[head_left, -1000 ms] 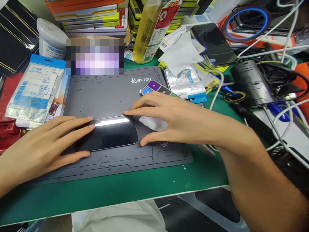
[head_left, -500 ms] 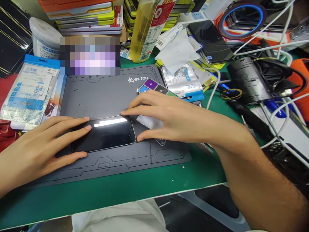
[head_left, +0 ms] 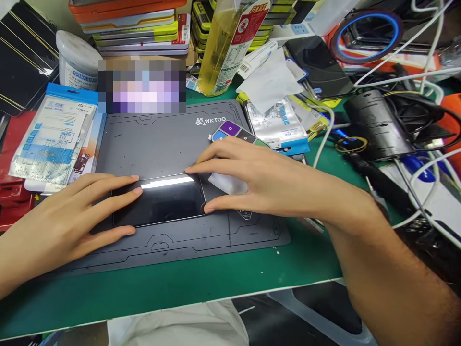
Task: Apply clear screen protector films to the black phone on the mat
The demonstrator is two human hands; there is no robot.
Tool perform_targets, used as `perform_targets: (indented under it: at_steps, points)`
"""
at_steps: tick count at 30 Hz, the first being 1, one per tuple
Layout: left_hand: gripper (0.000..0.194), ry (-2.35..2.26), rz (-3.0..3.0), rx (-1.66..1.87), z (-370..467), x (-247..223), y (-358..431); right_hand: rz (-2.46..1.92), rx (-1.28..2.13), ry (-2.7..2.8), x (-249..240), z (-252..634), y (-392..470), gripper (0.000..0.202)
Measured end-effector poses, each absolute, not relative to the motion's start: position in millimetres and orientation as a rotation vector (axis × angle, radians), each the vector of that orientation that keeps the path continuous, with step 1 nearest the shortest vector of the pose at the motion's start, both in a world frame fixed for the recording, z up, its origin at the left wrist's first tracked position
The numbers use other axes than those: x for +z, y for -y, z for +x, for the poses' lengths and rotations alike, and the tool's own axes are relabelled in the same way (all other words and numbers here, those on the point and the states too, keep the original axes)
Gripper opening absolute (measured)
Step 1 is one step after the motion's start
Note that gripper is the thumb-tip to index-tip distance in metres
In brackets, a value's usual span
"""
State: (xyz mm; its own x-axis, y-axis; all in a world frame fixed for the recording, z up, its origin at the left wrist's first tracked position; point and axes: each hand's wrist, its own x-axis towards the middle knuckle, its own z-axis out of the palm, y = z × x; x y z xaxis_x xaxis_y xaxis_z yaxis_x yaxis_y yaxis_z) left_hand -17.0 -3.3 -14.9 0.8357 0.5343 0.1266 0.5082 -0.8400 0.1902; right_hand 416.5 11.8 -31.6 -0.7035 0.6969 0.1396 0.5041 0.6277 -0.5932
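Note:
A smartphone [head_left: 169, 204] with a dark, glossy screen lies flat on the grey work mat [head_left: 151, 144]. A bright strip of light is reflected along its upper part. My left hand [head_left: 86, 211] covers its left end, two fingertips at the far side and on the glass, thumb at the near edge. At the right end, my right hand [head_left: 245, 178] spans the phone, with a fingertip at the far corner and the thumb at the near corner. Below the right palm lies a white, partly hidden piece of sheet [head_left: 228, 184].
A colour-blocked card [head_left: 230, 129] and foil packets [head_left: 279, 125] lie behind my right hand. Further back stand a bottle of yellow liquid [head_left: 225, 53] and a white tub [head_left: 79, 65]. Another packet [head_left: 50, 139] is at left; cables and a black cylinder [head_left: 380, 125] crowd the right.
The whole view has shifted slightly, so everything appears a little further right. Both hands stay on the smartphone; my right thumb now sits closer against its near corner.

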Motion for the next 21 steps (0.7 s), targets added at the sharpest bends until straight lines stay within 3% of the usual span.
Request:
perform_targets:
  at_steps: [21]
  points:
    - [0.06,-0.866,2.884,0.255,-16.0,-17.5,4.4,-0.951,0.698,2.554,-28.4,419.3,-10.6,0.067]
